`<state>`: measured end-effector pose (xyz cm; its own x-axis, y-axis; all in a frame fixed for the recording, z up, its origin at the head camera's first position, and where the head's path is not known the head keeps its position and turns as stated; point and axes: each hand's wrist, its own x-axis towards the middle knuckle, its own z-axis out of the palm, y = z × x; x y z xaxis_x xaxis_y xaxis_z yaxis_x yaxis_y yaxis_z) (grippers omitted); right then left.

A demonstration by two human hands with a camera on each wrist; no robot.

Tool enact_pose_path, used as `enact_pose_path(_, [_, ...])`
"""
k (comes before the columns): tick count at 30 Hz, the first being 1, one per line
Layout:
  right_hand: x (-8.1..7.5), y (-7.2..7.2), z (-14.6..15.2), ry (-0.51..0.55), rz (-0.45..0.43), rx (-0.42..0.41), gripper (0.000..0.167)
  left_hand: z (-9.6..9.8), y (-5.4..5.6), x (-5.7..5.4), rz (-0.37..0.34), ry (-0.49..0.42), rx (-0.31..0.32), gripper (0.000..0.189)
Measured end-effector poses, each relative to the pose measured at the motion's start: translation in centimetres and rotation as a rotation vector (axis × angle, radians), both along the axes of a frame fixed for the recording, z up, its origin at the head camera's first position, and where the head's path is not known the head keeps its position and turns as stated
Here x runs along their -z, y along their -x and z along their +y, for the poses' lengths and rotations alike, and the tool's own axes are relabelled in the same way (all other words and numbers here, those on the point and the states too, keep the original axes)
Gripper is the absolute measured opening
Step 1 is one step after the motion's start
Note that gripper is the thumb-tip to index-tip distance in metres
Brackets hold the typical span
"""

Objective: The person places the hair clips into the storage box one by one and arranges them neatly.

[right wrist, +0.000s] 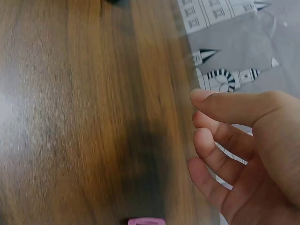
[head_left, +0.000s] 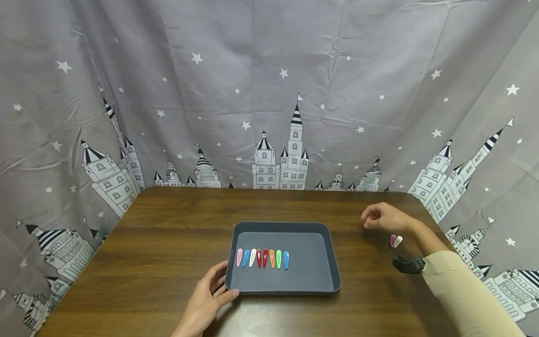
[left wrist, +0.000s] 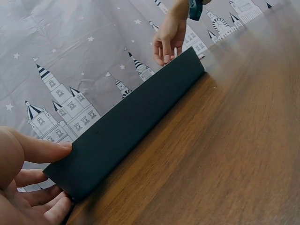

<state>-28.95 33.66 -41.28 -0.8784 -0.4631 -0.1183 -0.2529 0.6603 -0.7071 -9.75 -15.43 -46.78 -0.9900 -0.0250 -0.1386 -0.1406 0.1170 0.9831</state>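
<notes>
A grey rectangular tray (head_left: pixel 309 262) lies on the table, its dark side wall (left wrist: pixel 131 122) filling the middle of the left wrist view. My left hand (head_left: pixel 206 297) grips its near left corner, thumb on the rim and fingers against the side. Inside, several snap hair clips stand side by side in a row, from a pink clip (head_left: pixel 239 257) through white, red, orange and green to a blue clip (head_left: pixel 286 260). Over the table to the right, my right hand (head_left: pixel 389 218) hangs with loosely bent fingers (right wrist: pixel 206 140) and nothing between them. Just nearer lie a magenta hair clip (head_left: pixel 393 240) and a white hair clip (head_left: pixel 397 241).
The brown wooden table (head_left: pixel 168 234) runs back to a grey curtain (head_left: pixel 252 93) printed with castles and stars. A dark strap-like piece (head_left: pixel 408 265) is at my right wrist, beside the light sleeve (head_left: pixel 467 290).
</notes>
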Motion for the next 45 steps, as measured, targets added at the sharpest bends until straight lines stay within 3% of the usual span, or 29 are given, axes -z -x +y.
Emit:
enact_pose_path(18, [0.4, -0.5, 3.0, 0.004, 0.01, 0.029, 0.019, -0.1, 0.1, 0.3, 0.011, -0.006, 0.005, 0.073])
enact_pose_path(30, [1.5, -0.8, 5.3, 0.006, 0.019, 0.051, 0.02, -0.1, 0.1, 0.4, 0.012, -0.005, 0.003, 0.073])
enact_pose_path(38, [2.4, -1.7, 6.7, 0.024, -0.002, 0.112, 0.017, -0.1, 0.0, 0.3, 0.006, -0.014, -0.002, 0.071])
enact_pose_path(45, [2.9, -2.7, 8.2, -0.024, 0.012, 0.189, 0.016, -0.1, 0.1, 0.1, -0.006, 0.0, -0.002, 0.072])
